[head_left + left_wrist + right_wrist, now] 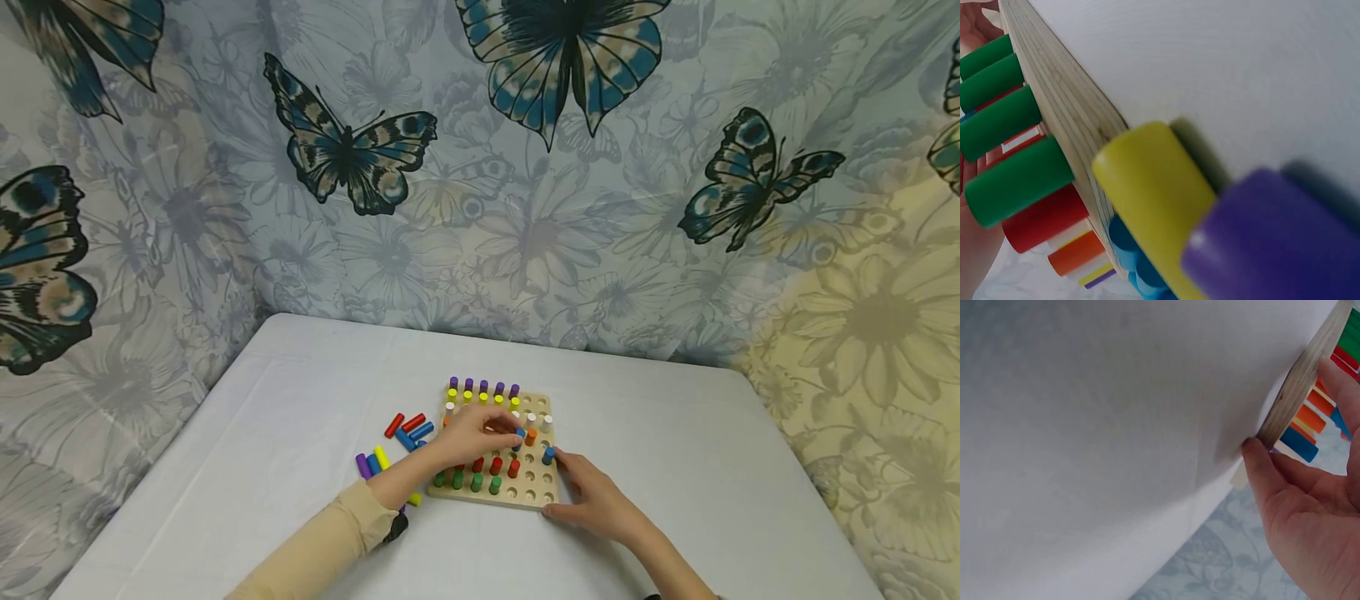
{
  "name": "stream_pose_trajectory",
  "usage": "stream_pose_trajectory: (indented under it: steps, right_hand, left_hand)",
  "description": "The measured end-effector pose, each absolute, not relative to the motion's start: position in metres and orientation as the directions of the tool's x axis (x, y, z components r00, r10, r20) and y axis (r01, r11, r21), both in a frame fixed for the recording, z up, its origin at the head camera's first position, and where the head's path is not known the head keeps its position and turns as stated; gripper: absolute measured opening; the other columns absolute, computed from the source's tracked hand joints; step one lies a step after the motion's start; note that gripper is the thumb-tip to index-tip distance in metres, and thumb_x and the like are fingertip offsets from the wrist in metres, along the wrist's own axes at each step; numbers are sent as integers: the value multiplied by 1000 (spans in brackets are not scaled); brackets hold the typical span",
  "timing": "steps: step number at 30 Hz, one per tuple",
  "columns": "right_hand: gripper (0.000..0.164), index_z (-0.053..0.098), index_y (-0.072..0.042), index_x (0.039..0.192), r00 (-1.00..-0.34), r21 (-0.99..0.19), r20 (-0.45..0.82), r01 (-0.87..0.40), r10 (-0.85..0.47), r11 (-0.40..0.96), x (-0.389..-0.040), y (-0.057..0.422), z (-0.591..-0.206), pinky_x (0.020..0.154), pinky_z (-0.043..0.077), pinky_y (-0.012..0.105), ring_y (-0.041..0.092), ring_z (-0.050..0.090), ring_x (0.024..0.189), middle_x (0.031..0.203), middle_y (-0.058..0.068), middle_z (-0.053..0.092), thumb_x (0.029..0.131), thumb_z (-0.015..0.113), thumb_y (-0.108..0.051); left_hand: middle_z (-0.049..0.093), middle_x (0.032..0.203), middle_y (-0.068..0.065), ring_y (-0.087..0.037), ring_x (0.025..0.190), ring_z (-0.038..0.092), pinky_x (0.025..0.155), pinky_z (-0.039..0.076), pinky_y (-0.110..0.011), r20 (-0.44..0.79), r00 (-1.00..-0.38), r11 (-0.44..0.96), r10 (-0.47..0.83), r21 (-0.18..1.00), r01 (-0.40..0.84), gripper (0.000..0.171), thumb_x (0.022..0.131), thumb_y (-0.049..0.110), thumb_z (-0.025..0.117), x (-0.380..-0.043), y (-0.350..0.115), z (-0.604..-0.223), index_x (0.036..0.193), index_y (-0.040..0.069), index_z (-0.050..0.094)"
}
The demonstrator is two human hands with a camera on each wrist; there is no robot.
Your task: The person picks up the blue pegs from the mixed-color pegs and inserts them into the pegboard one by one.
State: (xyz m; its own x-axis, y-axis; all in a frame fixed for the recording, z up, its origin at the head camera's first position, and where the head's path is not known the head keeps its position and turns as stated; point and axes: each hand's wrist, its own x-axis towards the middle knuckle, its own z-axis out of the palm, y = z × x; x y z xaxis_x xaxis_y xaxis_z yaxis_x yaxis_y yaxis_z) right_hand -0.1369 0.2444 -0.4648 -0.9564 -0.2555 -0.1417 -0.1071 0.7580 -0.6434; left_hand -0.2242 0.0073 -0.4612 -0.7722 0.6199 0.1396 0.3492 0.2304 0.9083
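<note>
A square wooden pegboard (529,493) bears rows of coloured pegs, with bare holes toward its right side. My left hand (480,435) reaches over the board from the left and pinches a blue peg (519,438) upright between thumb and fingers, beside an orange peg (531,437). Another blue peg (549,456) stands at the board's right edge. There my right hand (597,497) grips the front right corner, thumb and fingers set against the wood edge (1297,384) in the right wrist view. Part of the middle rows is hidden under my left hand.
Loose red pegs (394,425) and blue pegs (422,431) lie on the white table (315,383) left of the board. Nearer my left forearm are a loose yellow peg (1157,194) and a purple peg (1279,237). A butterfly-patterned cloth (540,250) hangs behind the table.
</note>
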Motion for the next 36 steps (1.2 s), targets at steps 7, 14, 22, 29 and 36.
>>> stream_pose_trajectory:
  steps: [7,14,22,29,36]
  right_hand:
    - [90,38,1,146,-953,-635,-137,-124,-269,762,-137,245,-464,94,49,49,39,52,121,139,21,48,77,83,-33]
    - [89,38,2,146,-949,-640,-121,-149,-290,754,-137,247,-464,94,49,49,39,51,122,138,20,49,78,83,-33]
    - [89,39,2,146,-949,-639,-116,-154,-293,754,-138,248,-463,93,50,48,39,51,122,137,21,49,78,83,-34]
    - [89,39,2,146,-949,-641,-99,-170,-300,748,-139,249,-464,93,50,47,39,51,123,137,20,50,78,83,-33]
    - [88,39,1,146,-949,-644,-106,-163,-297,748,-139,249,-466,93,49,47,39,50,124,138,19,49,78,82,-34]
  left_hand:
    - [69,98,9,-3,92,64,83,51,-20,129,-769,253,626,899,357,17,92,22,70,-223,16,-464,106,14,71]
    - [69,95,7,-3,85,64,77,53,-20,104,-771,273,628,899,344,16,91,21,70,-220,24,-465,105,13,71]
    - [69,93,6,-3,83,64,76,52,-18,72,-779,302,623,897,324,14,90,16,71,-219,31,-465,104,11,70]
    - [69,93,7,-2,85,64,79,51,-17,55,-777,325,627,888,325,15,91,15,71,-219,33,-467,105,9,70]
    - [69,93,7,-2,85,64,79,51,-17,46,-782,337,622,885,321,13,91,15,70,-218,34,-468,104,11,70]
